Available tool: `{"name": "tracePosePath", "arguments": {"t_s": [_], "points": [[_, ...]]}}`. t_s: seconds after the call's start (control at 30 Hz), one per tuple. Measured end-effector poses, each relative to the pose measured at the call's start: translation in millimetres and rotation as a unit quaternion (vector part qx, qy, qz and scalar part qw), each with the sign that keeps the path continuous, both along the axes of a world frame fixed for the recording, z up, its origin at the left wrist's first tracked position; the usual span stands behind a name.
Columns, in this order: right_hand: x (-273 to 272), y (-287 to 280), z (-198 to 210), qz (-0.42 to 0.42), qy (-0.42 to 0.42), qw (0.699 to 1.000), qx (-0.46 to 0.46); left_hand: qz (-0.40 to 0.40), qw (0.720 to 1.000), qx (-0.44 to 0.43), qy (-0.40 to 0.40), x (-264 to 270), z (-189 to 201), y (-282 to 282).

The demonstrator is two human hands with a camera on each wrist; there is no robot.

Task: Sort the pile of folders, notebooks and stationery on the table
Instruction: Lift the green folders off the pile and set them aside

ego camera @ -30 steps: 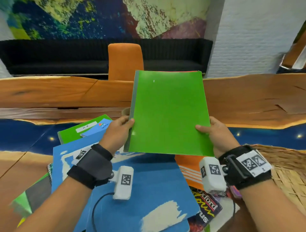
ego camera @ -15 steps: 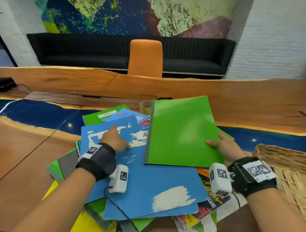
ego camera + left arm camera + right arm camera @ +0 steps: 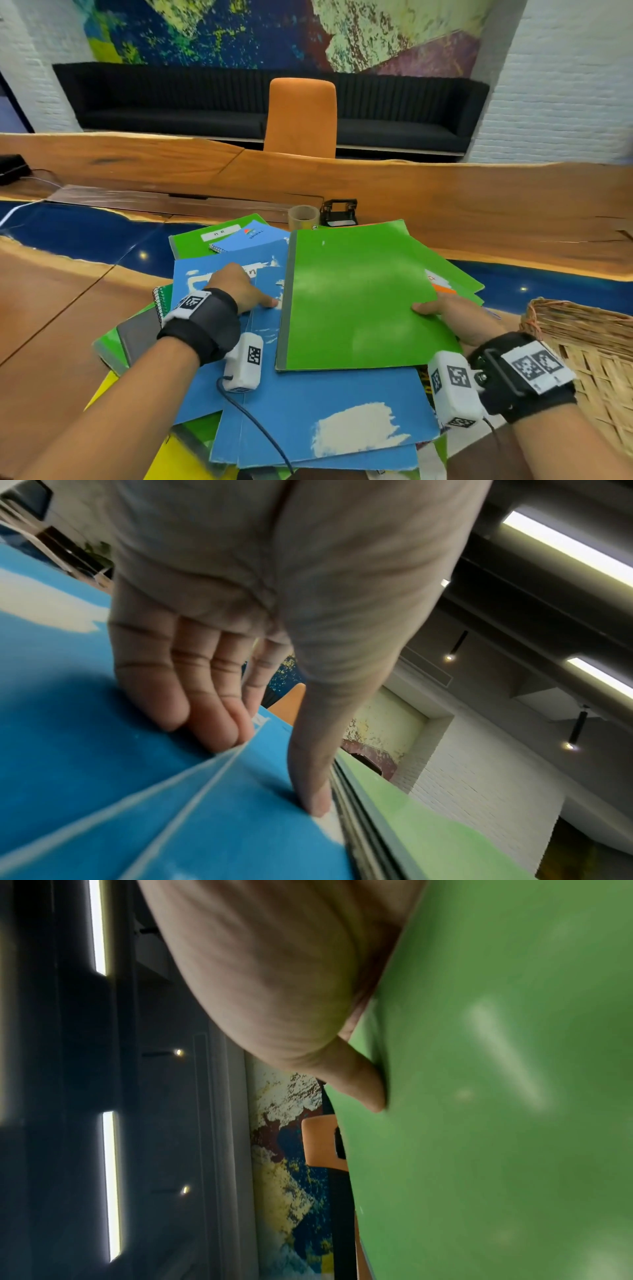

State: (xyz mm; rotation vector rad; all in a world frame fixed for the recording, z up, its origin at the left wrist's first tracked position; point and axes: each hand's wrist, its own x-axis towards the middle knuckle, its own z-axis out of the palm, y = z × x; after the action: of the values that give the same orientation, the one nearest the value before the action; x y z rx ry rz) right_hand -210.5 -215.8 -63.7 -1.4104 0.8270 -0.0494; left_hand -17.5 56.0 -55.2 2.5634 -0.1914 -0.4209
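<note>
Wooden desk [image 3: 51, 308], loose heap of folders and notebooks.
Left hand [image 3: 236, 286] presses flat, fingers [image 3: 178, 696] straight, on blue folders [image 3: 325, 404]; right hand [image 3: 455, 318] pinches the green notebook's [image 3: 359, 294] edge above them, beside a wicker basket [image 3: 589, 342]. Pulling it away could drag the slippery heap askew.

An office meeting room. A long wood table [image 3: 445, 212] faces an orange chair [image 3: 301, 116], black sofa [image 3: 171, 102] and mural [image 3: 257, 31].
</note>
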Motion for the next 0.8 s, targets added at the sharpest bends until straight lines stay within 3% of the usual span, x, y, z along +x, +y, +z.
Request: {"name": "tracePosePath", "arguments": {"t_s": [0.23, 0.43, 0.5, 0.57, 0.63, 0.8], "points": [[6.1, 14.8, 4.1, -0.004, -0.058, 0.997, -0.052, 0.014, 0.989, -0.115, 0.095, 2.5, -1.9, 4.1], [6.4, 7.1, 15.5, -0.029, -0.170, 0.985, -0.003, -0.002, 0.968, -0.214, 0.134, 4.8, 2.5, 12.1], [5.2, 6.7, 21.4, -0.035, -0.192, 0.981, 0.010, -0.007, 0.939, -0.291, 0.183, -0.3, 5.5, 10.6], [4.1, 7.3, 28.0, -0.036, -0.216, 0.976, 0.023, -0.010, 0.889, -0.396, 0.230, -5.1, 6.0, 7.5], [5.0, 6.0, 30.4, -0.031, -0.227, 0.973, 0.030, -0.006, 0.848, -0.481, 0.224, -7.4, 5.8, 2.4], [4.2, -5.0, 20.0, -0.043, -0.214, 0.972, 0.083, 0.058, 0.812, -0.555, 0.172, -11.5, 9.8, -8.1]]}}
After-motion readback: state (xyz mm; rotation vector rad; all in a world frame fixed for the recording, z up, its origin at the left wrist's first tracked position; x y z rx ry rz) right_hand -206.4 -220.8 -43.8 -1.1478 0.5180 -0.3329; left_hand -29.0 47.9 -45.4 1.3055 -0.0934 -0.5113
